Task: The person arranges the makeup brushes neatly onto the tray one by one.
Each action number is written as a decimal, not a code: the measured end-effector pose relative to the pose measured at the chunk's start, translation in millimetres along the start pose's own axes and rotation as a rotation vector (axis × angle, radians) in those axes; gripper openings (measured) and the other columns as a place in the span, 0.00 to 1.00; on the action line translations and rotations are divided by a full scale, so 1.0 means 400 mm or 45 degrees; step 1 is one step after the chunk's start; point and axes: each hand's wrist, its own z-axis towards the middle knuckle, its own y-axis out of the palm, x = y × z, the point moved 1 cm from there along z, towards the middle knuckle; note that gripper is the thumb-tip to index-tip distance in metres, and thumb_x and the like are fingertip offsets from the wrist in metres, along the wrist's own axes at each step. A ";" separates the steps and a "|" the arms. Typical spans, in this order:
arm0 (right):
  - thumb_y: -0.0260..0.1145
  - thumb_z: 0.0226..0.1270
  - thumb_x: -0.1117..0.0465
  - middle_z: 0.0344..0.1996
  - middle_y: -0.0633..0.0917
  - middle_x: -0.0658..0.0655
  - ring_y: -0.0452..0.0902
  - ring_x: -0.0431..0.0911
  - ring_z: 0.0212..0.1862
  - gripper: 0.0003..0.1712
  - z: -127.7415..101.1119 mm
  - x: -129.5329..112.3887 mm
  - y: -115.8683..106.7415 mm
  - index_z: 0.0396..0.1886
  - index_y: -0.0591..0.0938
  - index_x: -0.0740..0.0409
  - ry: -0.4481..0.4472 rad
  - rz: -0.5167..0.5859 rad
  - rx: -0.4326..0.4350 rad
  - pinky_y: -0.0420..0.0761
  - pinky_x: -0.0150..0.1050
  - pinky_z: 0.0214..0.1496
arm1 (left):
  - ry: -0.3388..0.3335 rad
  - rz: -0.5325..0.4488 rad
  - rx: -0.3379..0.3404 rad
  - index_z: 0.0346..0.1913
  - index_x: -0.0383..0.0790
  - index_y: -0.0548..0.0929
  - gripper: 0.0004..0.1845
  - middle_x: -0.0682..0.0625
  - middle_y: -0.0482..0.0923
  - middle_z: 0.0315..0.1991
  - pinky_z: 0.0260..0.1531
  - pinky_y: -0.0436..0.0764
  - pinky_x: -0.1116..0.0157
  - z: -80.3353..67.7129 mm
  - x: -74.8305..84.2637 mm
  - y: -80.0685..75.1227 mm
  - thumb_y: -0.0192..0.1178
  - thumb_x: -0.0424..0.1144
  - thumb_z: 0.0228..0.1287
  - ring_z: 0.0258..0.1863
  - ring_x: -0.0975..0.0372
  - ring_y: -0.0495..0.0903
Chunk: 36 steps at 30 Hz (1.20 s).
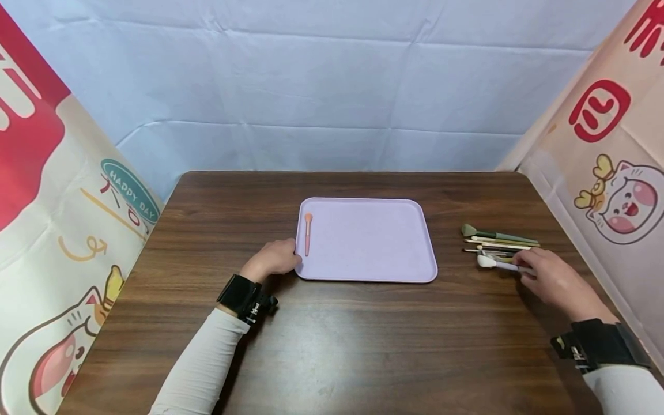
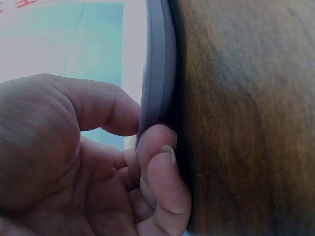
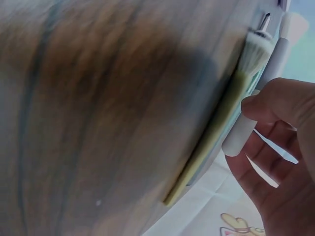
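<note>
A lilac tray [image 1: 368, 242] lies mid-table, with a small pink makeup brush [image 1: 308, 236] along its left side. My left hand [image 1: 277, 257] pinches the tray's near left edge, thumb on top and curled fingers below the rim [image 2: 160, 64]. On the right, my right hand [image 1: 552, 282] holds a white makeup brush [image 1: 500, 264] by its handle between thumb and fingers. In the right wrist view the white brush [image 3: 271, 64] is just above a yellow-green brush [image 3: 211, 135] on the table.
Beside the right hand lies a group of several brushes, among them a green-handled brush [image 1: 498, 235] at the back. The wooden table [image 1: 353, 346] ends at a pale blue cloth backdrop [image 1: 332, 104]. Printed cloths [image 1: 617, 173] hang at both sides.
</note>
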 end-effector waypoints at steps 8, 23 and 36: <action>0.71 0.52 0.75 0.39 0.80 0.70 0.77 0.63 0.42 0.16 0.022 -0.035 -0.019 0.42 0.78 0.69 0.087 0.021 -0.127 0.75 0.62 0.42 | -0.007 -0.027 -0.012 0.43 0.34 0.77 0.09 0.46 0.74 0.29 0.27 0.70 0.63 -0.002 -0.002 0.001 0.52 0.36 0.67 0.27 0.56 0.73; 0.68 0.59 0.72 0.36 0.80 0.63 0.77 0.54 0.36 0.15 0.090 -0.102 -0.022 0.46 0.79 0.67 0.045 0.063 -0.188 0.76 0.54 0.37 | -0.002 -0.023 -0.010 0.43 0.35 0.77 0.09 0.46 0.75 0.30 0.28 0.71 0.62 -0.004 -0.003 -0.002 0.52 0.36 0.66 0.28 0.55 0.74; 0.67 0.61 0.72 0.34 0.80 0.59 0.76 0.50 0.33 0.12 0.166 -0.181 -0.004 0.45 0.80 0.65 -0.013 0.095 -0.165 0.77 0.50 0.36 | -0.023 -0.005 -0.022 0.46 0.34 0.77 0.11 0.45 0.77 0.32 0.31 0.72 0.62 -0.004 0.001 -0.005 0.52 0.37 0.66 0.30 0.54 0.75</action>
